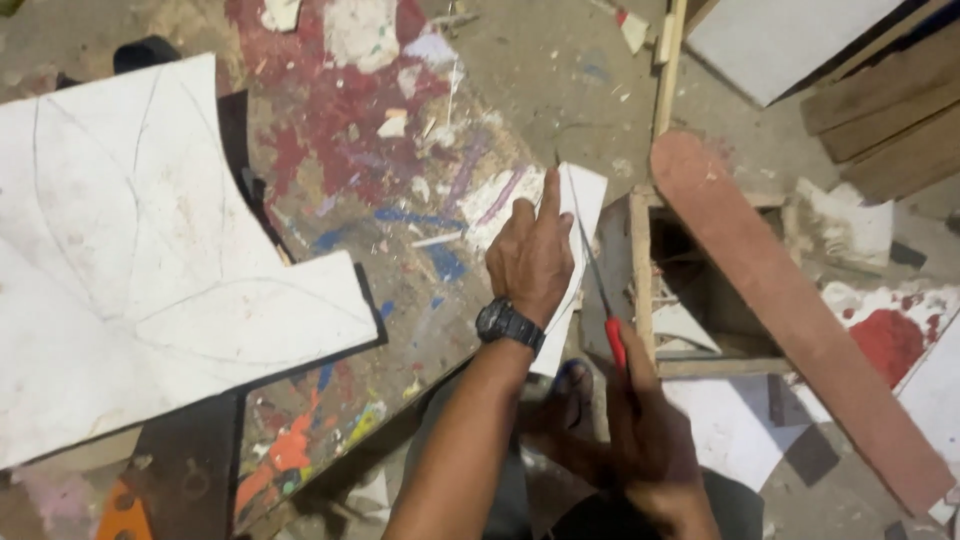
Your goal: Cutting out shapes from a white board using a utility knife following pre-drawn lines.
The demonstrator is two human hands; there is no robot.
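My left hand [532, 252], with a black wristwatch [509, 325] on its wrist, presses a small white foam sheet piece [583, 195] flat at the right edge of a paint-spattered worktable [400, 180], forefinger stretched along it. My right hand [645, 425] grips a thin red-handled cutting blade [600, 290]. The blade lies along the sheet's right edge, tip pointing away from me.
A large white sheet [130, 260] with pencilled curves covers the table's left side. To the right stand a reddish plank [790, 310] leaning over a wooden frame [640, 270], stacked timber [890, 110], white offcuts and scraps on the floor.
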